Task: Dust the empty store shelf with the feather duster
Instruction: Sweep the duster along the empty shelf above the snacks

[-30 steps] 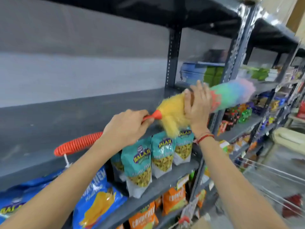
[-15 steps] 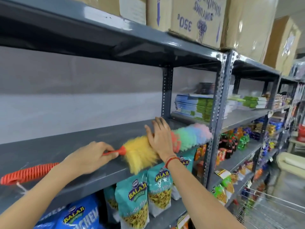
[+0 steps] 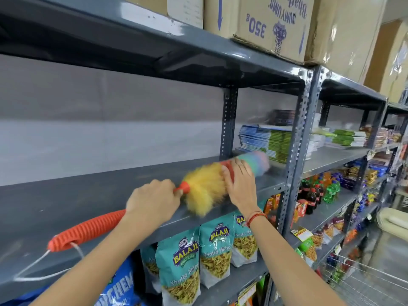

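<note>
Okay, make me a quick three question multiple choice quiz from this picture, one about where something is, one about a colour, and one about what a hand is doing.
1. Where do the teal Balaji snack bags stand?
A. on the shelf being dusted
B. on the shelf just below it
C. on top of the cardboard boxes

2. What colour is the duster's ribbed handle?
A. orange-red
B. black
C. white

3. What is the left hand doing?
A. hanging free
B. holding a bag
C. gripping the duster's handle

Answers: B, the Balaji snack bags stand under the empty shelf; A, the ribbed handle is orange-red; C, the left hand is closed around the feather duster handle.
</note>
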Demonstrator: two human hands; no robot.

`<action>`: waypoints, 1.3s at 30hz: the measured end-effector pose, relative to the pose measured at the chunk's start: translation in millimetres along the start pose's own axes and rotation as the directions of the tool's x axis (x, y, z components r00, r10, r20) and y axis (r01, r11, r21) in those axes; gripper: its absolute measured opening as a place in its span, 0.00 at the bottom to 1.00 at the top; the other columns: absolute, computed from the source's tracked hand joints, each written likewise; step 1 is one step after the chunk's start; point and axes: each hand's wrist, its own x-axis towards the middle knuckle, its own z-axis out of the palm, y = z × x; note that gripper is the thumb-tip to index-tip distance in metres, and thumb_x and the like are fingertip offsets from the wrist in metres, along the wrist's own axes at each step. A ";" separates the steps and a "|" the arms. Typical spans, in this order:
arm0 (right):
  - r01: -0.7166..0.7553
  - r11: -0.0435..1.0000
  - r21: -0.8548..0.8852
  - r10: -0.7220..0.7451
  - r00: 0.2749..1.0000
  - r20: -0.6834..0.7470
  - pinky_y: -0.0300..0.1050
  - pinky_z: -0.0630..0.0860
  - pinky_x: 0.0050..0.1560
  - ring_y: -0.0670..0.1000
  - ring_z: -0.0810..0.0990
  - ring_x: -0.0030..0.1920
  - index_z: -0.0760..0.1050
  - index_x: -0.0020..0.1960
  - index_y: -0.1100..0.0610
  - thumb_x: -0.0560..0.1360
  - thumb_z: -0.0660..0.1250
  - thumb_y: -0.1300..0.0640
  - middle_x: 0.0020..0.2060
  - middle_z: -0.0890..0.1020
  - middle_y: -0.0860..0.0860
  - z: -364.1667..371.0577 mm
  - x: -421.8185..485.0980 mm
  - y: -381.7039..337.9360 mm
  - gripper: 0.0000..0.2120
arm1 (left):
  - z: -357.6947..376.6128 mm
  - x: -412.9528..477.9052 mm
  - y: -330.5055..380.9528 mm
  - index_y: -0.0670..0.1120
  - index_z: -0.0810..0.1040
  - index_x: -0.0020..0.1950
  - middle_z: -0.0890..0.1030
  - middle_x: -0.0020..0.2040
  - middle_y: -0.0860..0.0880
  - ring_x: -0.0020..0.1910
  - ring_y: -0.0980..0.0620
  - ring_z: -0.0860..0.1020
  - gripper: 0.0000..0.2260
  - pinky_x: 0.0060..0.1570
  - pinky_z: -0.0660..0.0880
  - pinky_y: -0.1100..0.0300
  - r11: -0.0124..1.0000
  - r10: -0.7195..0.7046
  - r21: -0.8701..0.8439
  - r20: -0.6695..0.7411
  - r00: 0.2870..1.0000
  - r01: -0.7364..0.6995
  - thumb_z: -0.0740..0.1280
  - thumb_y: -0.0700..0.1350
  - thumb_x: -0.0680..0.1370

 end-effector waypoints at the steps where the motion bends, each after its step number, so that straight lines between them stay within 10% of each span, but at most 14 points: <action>1: 0.005 1.000 -0.003 -0.005 1.000 0.005 0.51 0.60 0.70 0.57 0.67 0.69 0.72 0.65 0.62 0.76 0.37 0.34 0.66 0.74 0.59 0.0 -2.0 2.5 0.41 | 3.1 0.8 8.1 0.47 0.75 0.62 0.77 0.61 0.42 0.61 0.39 0.76 0.20 0.57 0.72 0.50 1.000 0.005 0.000 0.018 1.000 -0.005 0.53 0.56 0.81; 23: -0.017 0.989 0.146 0.007 0.997 0.073 0.51 0.66 0.66 0.57 0.72 0.66 0.73 0.64 0.62 0.78 0.45 0.39 0.62 0.77 0.59 21.6 -19.3 12.9 0.33 | 10.5 15.3 24.9 0.41 0.72 0.63 0.76 0.62 0.41 0.60 0.40 0.75 0.18 0.54 0.71 0.51 0.984 -0.178 -0.012 0.101 0.979 0.180 0.53 0.51 0.82; 27: -0.006 0.989 0.145 -0.005 0.997 0.081 0.47 0.75 0.48 0.57 0.81 0.50 0.80 0.54 0.59 0.78 0.52 0.43 0.48 0.85 0.56 22.9 -33.7 13.1 0.25 | 13.2 13.3 11.6 0.41 0.73 0.63 0.76 0.62 0.42 0.60 0.40 0.76 0.16 0.53 0.71 0.52 0.968 -0.247 0.058 0.049 0.968 0.244 0.54 0.46 0.82; 39: 0.100 0.981 0.164 -0.107 0.994 0.036 0.49 0.76 0.43 0.56 0.80 0.38 0.80 0.39 0.62 0.77 0.49 0.48 0.38 0.85 0.57 22.3 -41.0 17.1 0.26 | 15.0 21.8 47.6 0.41 0.73 0.64 0.77 0.62 0.41 0.60 0.40 0.75 0.17 0.52 0.71 0.53 0.983 -0.183 0.000 0.075 0.980 0.183 0.53 0.49 0.82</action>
